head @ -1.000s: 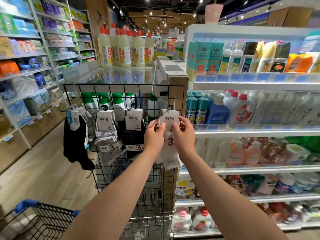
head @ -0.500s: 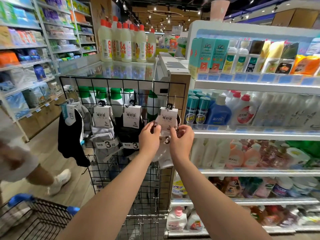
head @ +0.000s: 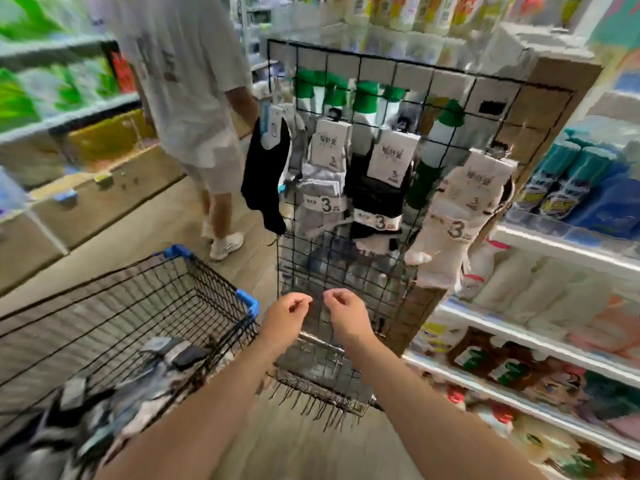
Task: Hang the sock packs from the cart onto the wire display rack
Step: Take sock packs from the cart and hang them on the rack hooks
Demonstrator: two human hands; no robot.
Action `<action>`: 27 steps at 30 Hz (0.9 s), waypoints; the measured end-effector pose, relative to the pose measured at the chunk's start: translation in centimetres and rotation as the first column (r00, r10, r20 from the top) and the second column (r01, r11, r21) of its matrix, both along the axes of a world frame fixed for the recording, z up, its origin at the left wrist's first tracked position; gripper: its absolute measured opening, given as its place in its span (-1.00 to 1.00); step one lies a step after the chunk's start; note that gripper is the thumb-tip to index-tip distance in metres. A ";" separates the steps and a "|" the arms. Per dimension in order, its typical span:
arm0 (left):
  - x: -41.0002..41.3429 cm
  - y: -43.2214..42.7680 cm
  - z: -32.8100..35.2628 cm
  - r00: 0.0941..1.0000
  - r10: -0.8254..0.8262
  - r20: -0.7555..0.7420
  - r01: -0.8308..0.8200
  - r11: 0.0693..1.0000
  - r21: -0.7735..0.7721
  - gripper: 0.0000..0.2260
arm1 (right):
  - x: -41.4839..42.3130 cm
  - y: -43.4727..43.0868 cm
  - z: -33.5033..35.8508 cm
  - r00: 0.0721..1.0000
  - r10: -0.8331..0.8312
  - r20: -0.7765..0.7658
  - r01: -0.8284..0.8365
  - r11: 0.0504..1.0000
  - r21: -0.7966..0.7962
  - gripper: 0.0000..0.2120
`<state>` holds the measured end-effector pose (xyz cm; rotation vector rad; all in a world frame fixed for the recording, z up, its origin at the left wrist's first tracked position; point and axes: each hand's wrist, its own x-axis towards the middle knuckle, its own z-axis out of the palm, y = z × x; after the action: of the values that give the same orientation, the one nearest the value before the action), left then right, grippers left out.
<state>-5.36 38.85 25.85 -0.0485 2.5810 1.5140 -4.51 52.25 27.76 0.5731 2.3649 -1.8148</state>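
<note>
From the head view, my hands have just come off the white pack (head: 460, 216); half a second ago both were pinching its card at the rack's right edge, and now it hangs there on its own, a little tilted. So that pack is done, I judge. My left hand (head: 289, 315) and right hand (head: 341, 311) are low in front of the rack (head: 346, 271), near its bottom edge, each empty with fingers loosely curled, thumb near forefinger, gripping nothing. Along the rack's upper row, left of the white pack, hang a black pack (head: 379, 188), a grey pack (head: 325, 181) and, at the left edge, a black sock (head: 266, 174). The view has swung down and left, bringing in the cart (head: 145, 306), where more packs (head: 104, 407) lie blurred at its near end. A passer-by (head: 194, 98) stands beyond the cart. Fetching another pack looks like my next step.
</note>
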 end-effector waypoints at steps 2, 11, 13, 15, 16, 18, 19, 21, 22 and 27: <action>1.5 -4.3 -1.9 0.993 0.092 0.069 -0.090 0.995 -0.039 -0.79 | -0.2 -3.7 -1.7 0.994 0.098 0.046 -0.099 0.995 0.014 -0.86; 5.2 -23.4 -7.8 0.885 0.396 0.245 -0.386 0.918 -0.089 -0.78 | -1.1 -23.0 -7.3 0.878 0.438 0.190 -0.455 0.889 0.050 -0.86; 5.8 -27.5 -10.0 0.820 0.472 0.325 -0.489 0.872 -0.030 -0.82 | -1.8 -26.9 -8.9 0.860 0.449 0.244 -0.478 0.876 0.072 -0.84; 6.3 -31.1 -12.3 0.750 0.531 0.395 -0.582 0.813 0.011 -0.83 | -2.5 -30.6 -11.1 0.845 0.451 0.287 -0.483 0.875 0.048 -0.86; 6.4 -32.5 -13.2 0.723 0.546 0.423 -0.611 0.791 0.023 -0.82 | -2.7 -32.3 -11.7 0.831 0.458 0.314 -0.492 0.870 0.034 -0.87; 6.3 -34.9 -14.7 0.677 0.569 0.466 -0.657 0.753 0.035 -0.81 | -3.0 -35.8 -13.6 0.800 0.486 0.353 -0.524 0.852 0.013 -0.85; 6.2 -35.9 -15.6 0.657 0.574 0.489 -0.671 0.741 0.033 -0.81 | -3.0 -37.4 -14.4 0.787 0.498 0.364 -0.532 0.846 -0.008 -0.85; 6.1 -37.7 -17.9 0.620 0.586 0.522 -0.704 0.709 0.041 -0.81 | -3.2 -40.1 -16.6 0.759 0.512 0.403 -0.544 0.838 -0.039 -0.83; 6.0 -38.5 -18.9 0.602 0.592 0.536 -0.721 0.692 0.046 -0.82 | -3.5 -41.4 -17.7 0.754 0.510 0.413 -0.547 0.836 -0.034 -0.79; 5.3 -41.3 -24.3 0.542 0.598 0.590 -0.762 0.645 0.045 -0.86 | -5.5 -44.9 -24.1 0.770 0.443 0.459 -0.526 0.848 0.064 -0.76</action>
<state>-0.08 -2.46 1.60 -1.4127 1.8930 1.7426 -10.02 7.37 3.61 0.2867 2.1222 -1.1110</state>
